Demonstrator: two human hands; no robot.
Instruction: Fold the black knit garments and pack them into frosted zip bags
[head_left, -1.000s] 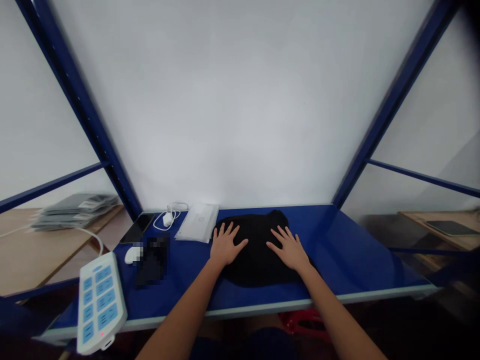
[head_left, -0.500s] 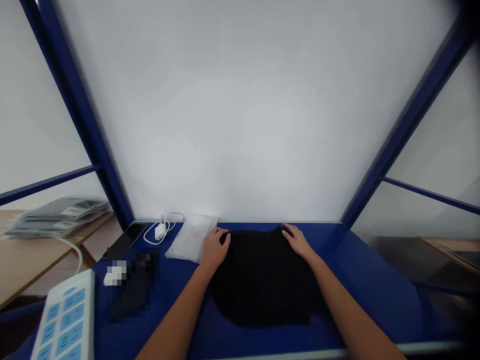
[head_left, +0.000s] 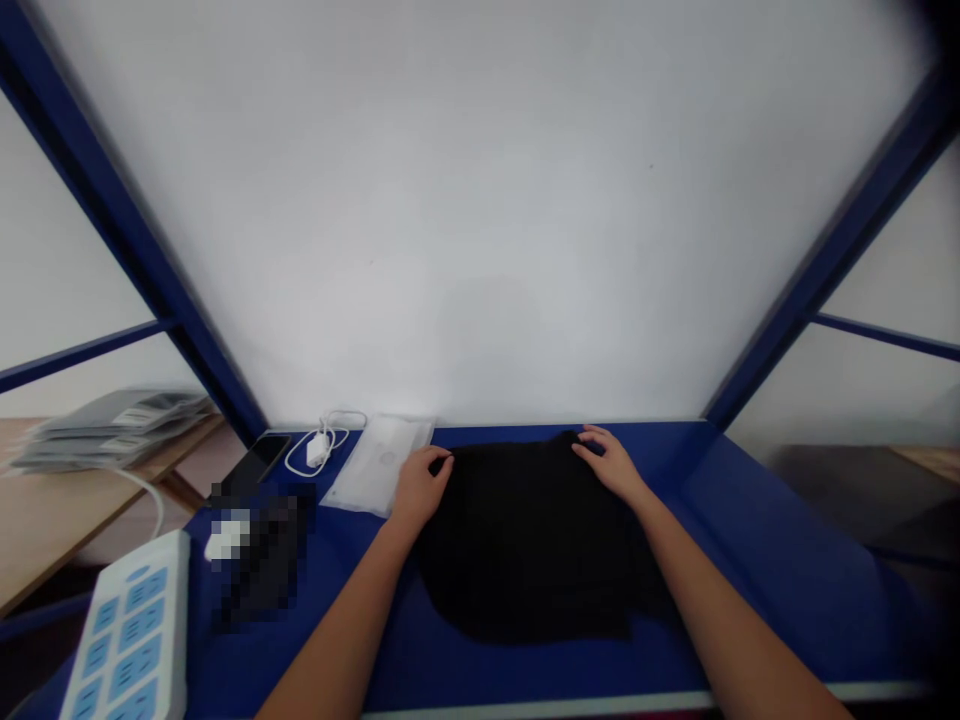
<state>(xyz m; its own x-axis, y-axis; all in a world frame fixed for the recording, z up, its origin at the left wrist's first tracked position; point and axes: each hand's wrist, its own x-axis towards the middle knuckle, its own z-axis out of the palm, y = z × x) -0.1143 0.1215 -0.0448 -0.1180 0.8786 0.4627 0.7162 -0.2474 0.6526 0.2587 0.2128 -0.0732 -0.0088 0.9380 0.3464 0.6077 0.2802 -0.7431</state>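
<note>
Arms (head_left: 352,610) are reaching fwd over the near edge of worktop (head_left: 772,545). L hand (head_left: 418,490) is pinching far-L corner of cloth (head_left: 525,545); R hand (head_left: 613,466) is curling at its far-R corner, can't tell if gripping. Cloth's lying approx mid-worktop, btwn near & far edges.

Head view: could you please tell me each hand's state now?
Left hand: closed, pinching the black cloth at its far left corner.
Right hand: at the cloth's far right corner; grip cannot be told.

cloth (head_left: 532,550) on table (head_left: 757,570), packet (head_left: 379,465) to its left rear, charger (head_left: 318,450) left of packet, power strip (head_left: 124,640) front left
</note>
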